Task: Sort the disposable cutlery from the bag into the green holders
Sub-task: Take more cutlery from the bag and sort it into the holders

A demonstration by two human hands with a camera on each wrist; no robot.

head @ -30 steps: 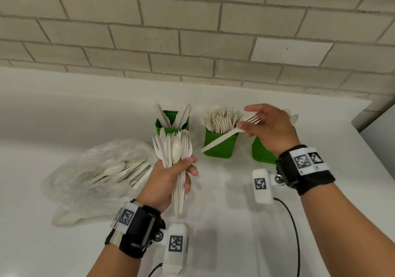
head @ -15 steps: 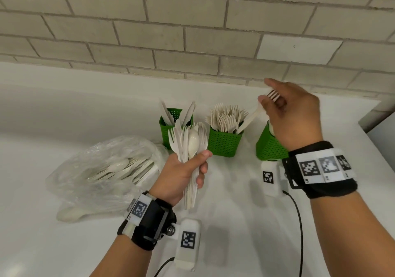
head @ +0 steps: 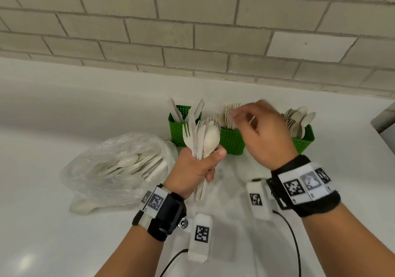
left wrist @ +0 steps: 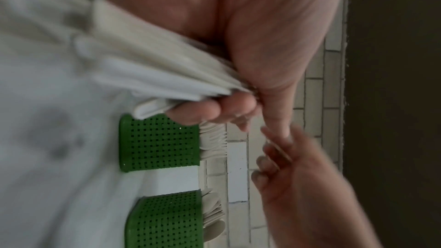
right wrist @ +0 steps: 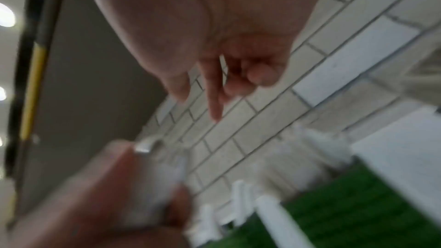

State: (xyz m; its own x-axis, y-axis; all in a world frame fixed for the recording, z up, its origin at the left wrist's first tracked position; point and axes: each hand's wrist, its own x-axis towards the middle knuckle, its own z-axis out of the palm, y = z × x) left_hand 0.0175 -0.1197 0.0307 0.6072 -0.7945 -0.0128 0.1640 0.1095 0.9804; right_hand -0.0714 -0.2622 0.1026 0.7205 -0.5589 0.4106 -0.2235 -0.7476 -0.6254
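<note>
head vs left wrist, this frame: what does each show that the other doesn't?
Head only: the plastic bag with cutlery left in it, the knife holder at the left of the row, and the spoon and fork heads of the bundle.

Left wrist only: the left hand's fingers curled round the bundle's handles from the palm side.

Both: the left hand gripping the bundle, the blurred right hand, the fork holder and the spoon holder.

three green holders (head: pixel 232 141) – one bag (head: pixel 111 169), two hands (head: pixel 192 169)
</note>
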